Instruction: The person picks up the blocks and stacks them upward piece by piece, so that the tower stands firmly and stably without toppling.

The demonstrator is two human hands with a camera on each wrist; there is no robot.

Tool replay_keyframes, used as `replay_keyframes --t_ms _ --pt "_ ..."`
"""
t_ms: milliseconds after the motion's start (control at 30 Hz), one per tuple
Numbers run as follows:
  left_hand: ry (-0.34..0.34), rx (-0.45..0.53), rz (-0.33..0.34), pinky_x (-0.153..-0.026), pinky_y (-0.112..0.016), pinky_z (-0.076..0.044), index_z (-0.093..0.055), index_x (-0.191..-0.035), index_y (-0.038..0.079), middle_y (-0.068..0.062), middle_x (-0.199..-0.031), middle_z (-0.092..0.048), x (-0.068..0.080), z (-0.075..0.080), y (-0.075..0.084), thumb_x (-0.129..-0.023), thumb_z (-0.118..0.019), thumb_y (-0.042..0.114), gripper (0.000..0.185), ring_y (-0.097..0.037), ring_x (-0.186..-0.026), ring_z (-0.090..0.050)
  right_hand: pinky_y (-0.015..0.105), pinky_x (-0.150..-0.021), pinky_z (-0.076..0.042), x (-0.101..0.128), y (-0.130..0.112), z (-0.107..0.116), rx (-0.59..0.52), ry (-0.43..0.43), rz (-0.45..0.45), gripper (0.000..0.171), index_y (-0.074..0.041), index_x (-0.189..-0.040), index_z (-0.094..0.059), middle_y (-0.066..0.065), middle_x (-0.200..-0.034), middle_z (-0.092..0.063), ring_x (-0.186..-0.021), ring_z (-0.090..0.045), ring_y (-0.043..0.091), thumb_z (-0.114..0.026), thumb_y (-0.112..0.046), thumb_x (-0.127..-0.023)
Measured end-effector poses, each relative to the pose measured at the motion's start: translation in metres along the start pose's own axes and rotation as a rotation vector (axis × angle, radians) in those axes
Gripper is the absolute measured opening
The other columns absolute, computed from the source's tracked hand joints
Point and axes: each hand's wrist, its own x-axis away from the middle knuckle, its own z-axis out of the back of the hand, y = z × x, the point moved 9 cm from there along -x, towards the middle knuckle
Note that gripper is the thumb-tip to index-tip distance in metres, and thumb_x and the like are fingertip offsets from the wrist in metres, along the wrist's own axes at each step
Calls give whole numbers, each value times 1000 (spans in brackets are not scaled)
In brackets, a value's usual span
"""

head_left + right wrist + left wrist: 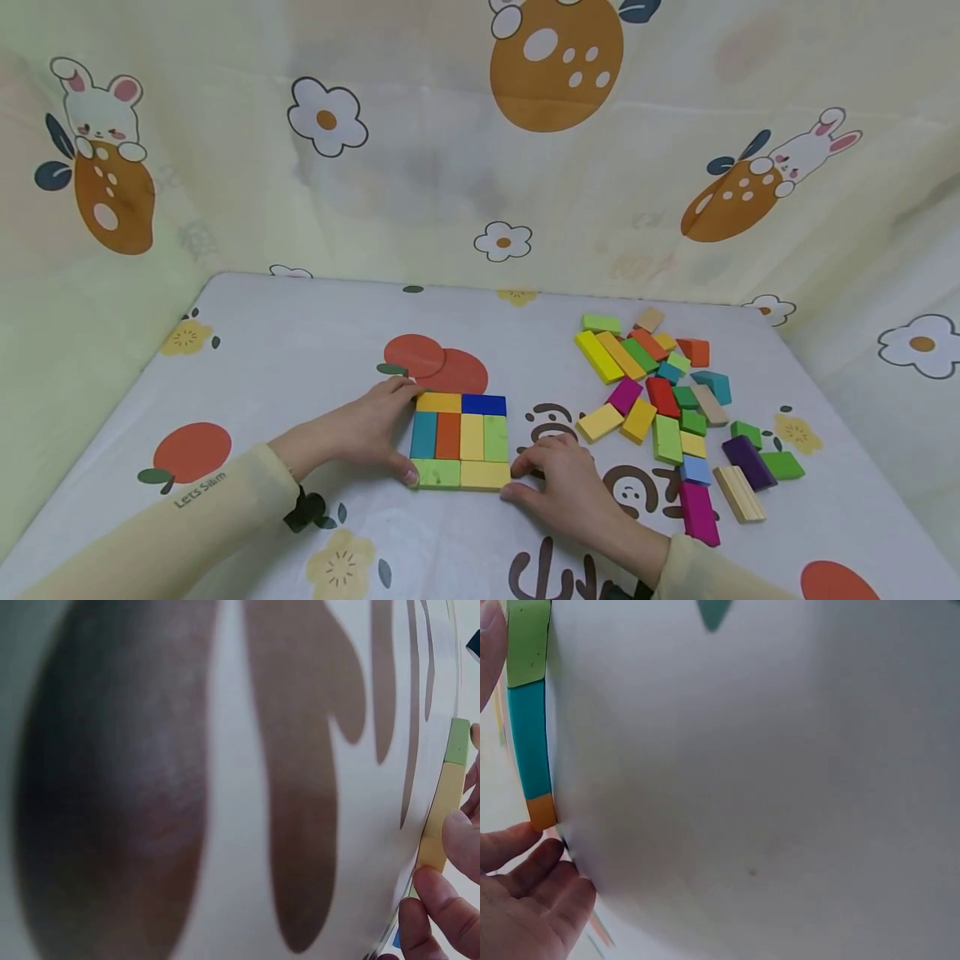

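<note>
A flat square of coloured wooden blocks lies on the white printed tablecloth: orange and blue on the far row, teal, red, yellow and green in the middle, light green and yellow nearest me. My left hand rests against its left side, thumb on the light green block and fingers at the orange block. My right hand touches the square's right edge, fingertips against the yellow block. In the left wrist view, the green, teal and orange edges show beside my fingers.
A loose pile of several coloured blocks lies to the right, with a purple block, a magenta one and a plain wooden one nearest me. Printed fabric walls enclose the table on three sides.
</note>
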Motion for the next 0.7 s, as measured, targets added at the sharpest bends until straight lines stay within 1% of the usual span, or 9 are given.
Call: replay_keyframes --t_ms 167,467,700 --pt "16 4 -15 -113 -54 -47 -37 -155 4 -18 -158 -37 0 0 3 -69 -92 49 111 -34 -147 -35 54 -99 -46 0 1 0 1 1 -2 18 -20 -88 -78 -11 -87 -69 -107 -55 23 -90 -28 -77" --pt "32 -11 -2 -112 -54 -48 -37 -154 4 -19 -158 -37 1 0 6 -69 -92 49 111 -36 -146 -35 53 -98 -45 2 -1 1 -6 -8 0 19 -21 -89 -78 -10 -88 -68 -106 -55 22 -90 -29 -77" --pt "38 0 -12 -111 -54 -49 -37 -155 7 -18 -156 -39 0 0 6 -68 -93 48 110 -34 -145 -36 53 -98 -45 0 0 0 1 -12 -8 19 -21 -89 -78 -11 -88 -68 -106 -55 22 -90 -30 -78"
